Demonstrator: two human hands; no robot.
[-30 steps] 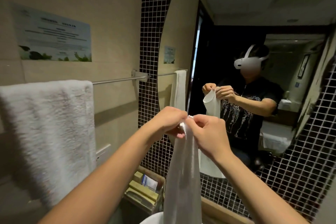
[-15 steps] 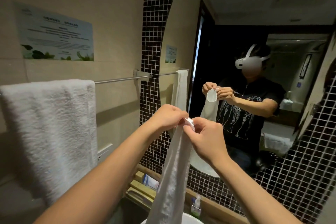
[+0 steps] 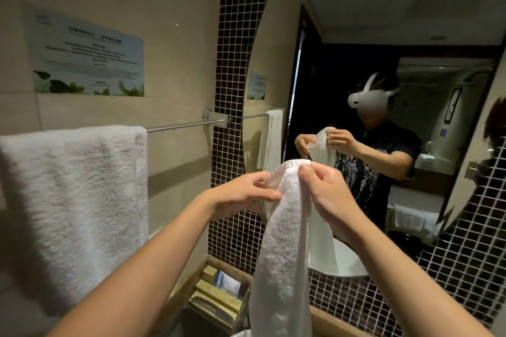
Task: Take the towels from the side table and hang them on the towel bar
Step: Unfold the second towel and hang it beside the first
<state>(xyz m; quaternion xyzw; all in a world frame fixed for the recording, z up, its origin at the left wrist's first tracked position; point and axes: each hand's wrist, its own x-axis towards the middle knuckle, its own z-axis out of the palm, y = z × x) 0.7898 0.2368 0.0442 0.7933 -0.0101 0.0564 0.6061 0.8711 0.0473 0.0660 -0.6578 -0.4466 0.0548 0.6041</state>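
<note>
You are holding a narrow white towel up in front of the mirror, your right hand pinching its top hem with curled fingers while your left hand is gripping the edge just beside it. The towel is hanging straight down below your fingers, partly hiding a tray of toiletries on the counter. Well to the left of your fingers, the towel bar is running along the wall, with a thick white towel draping over its far portion.
</note>
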